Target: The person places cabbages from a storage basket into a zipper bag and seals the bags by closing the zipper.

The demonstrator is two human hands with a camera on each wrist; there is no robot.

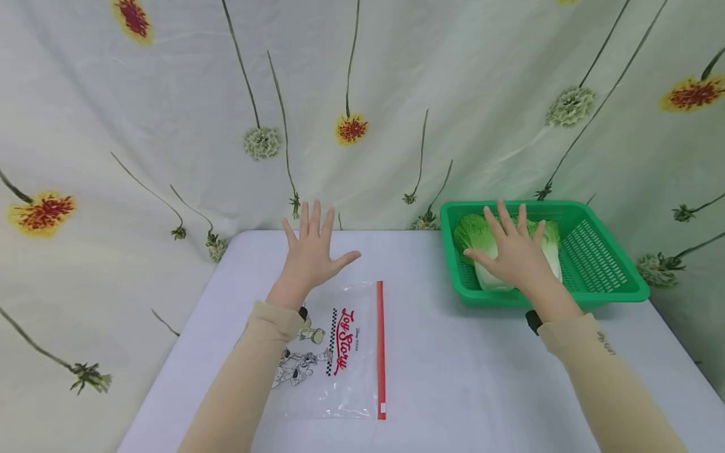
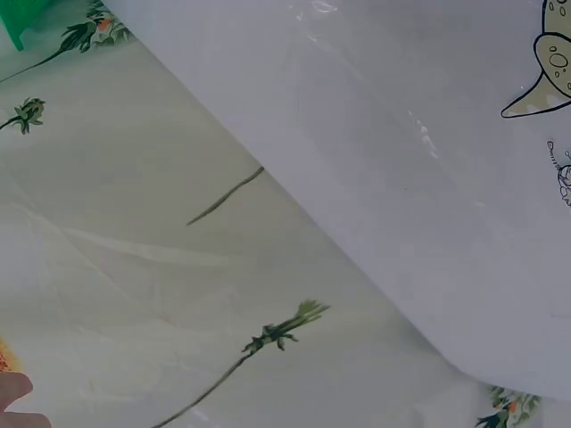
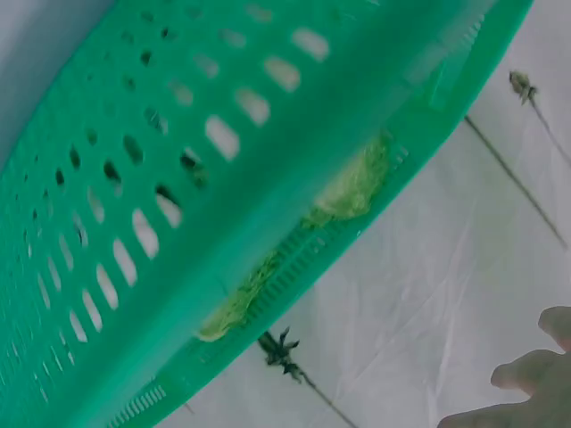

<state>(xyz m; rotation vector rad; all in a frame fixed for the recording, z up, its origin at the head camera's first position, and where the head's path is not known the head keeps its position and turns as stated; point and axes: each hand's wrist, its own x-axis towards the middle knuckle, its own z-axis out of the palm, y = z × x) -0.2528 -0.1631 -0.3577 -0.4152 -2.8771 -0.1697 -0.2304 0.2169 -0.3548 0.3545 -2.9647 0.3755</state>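
Note:
My left hand [image 1: 308, 261], fingers spread, is held out over the far left part of the table, just beyond a clear zip bag [image 1: 357, 396]. That bag lies flat, with "Toy Story" lettering, cartoon figures and a red zip strip [image 1: 381, 352] on its right side. Fingers also spread, my right hand [image 1: 518, 251] overlaps the green basket [image 1: 608, 296] in the head view. Inside the basket lie heads of napa cabbage [image 1: 472, 234], partly hidden behind that hand. Both hands hold nothing. In the right wrist view the basket's slotted wall fills much of the frame, with cabbage leaves [image 3: 352, 187] showing past its rim.
A white table [image 1: 430, 358] carries the bag and basket; the basket stands at its far right corner. Behind the table hangs a pale cloth [image 1: 385, 176] printed with flowers, which also shows along the table's left side. Each wrist wears a dark band under beige sleeves.

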